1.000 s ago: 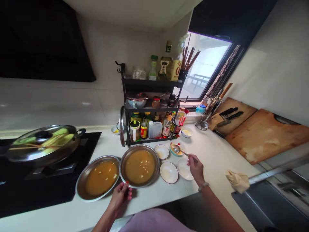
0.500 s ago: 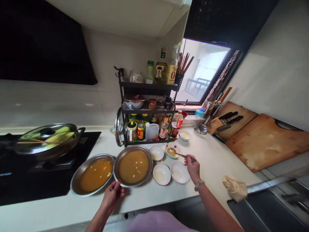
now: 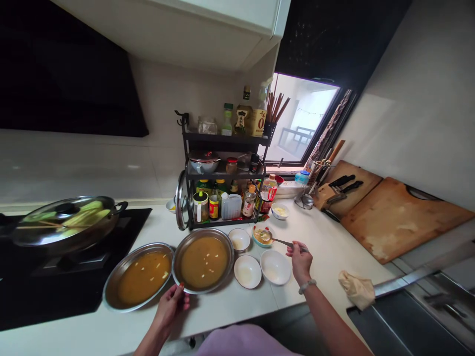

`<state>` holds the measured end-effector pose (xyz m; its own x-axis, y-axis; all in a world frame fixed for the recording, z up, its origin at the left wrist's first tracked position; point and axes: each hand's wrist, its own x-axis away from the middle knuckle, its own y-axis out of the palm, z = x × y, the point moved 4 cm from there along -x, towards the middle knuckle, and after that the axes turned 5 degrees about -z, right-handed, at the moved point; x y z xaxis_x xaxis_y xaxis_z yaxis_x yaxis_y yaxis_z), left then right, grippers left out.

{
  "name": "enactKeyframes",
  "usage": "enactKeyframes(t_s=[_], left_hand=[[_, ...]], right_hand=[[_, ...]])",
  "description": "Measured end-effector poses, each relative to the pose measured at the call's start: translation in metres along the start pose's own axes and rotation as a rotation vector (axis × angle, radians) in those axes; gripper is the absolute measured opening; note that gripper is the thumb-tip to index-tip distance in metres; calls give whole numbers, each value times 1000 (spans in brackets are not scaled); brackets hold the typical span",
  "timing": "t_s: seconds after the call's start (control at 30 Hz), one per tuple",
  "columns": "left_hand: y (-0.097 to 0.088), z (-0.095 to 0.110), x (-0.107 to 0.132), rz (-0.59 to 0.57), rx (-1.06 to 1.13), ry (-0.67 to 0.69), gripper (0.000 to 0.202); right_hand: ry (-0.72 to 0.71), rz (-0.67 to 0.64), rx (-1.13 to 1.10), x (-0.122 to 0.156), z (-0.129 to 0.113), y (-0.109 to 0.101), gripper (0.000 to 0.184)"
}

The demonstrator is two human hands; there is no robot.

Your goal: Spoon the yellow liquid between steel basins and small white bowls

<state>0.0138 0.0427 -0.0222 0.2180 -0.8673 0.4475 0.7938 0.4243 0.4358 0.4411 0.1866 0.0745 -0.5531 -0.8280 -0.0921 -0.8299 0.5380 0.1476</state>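
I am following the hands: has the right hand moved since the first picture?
Yes, rightward: the right hand covered the right edge of the nearest white bowl; now that edge mostly shows.

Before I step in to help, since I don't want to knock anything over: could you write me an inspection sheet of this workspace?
Surface: white counter, dishes along its middle.
Things in use: left metal bowl and right metal bowl, both holding brown liquid; three plain white bowls; patterned bowl; spoon.
Clutter: rack with bottles; knife block; cutting boards.
Grips: left grip at the right metal bowl's rim, pinching unclear; right grip holds the spoon, its head over or in the patterned bowl.
Cables: nothing seen.
Surroundings: lidded pan on hob; window; sink.
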Motion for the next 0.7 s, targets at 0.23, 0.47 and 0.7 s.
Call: enactKeyframes(t_s=[0.23, 0.47, 0.7], left_hand=[[-4, -5, -5, -13, 10, -17, 41], [-6, -10, -9, -23, 28, -6, 40], [-2, -7, -7, -38, 7, -21, 50]], right_hand=[[21, 68, -82, -2, -6, -6, 37], [17, 25, -106, 3, -28, -1, 37], [61, -143, -160, 34, -52, 31, 37]])
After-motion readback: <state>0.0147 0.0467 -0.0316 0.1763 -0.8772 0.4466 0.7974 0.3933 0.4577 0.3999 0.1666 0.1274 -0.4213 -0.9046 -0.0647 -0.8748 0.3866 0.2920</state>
